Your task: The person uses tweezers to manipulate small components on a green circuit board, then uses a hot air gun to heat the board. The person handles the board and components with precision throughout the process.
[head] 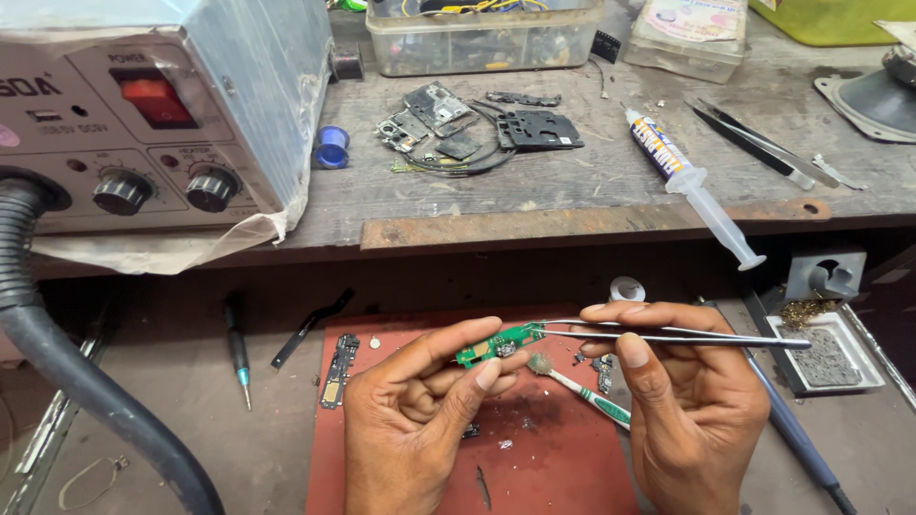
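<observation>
A small green circuit board [498, 344] is pinched between the fingers [482, 367] of the left hand [420, 410] above a red mat [553, 458] on the table. Metal tweezers [668, 335] are gripped by the right hand [677, 391], their tips touching the board; a green-handled brush [582, 386] lies just beneath.

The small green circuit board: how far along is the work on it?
Done: phone parts lie taken apart on the upper bench. In hand: the left hand holds the green board while the right hand touches tweezers to it. Left: the board is not refitted.
</observation>
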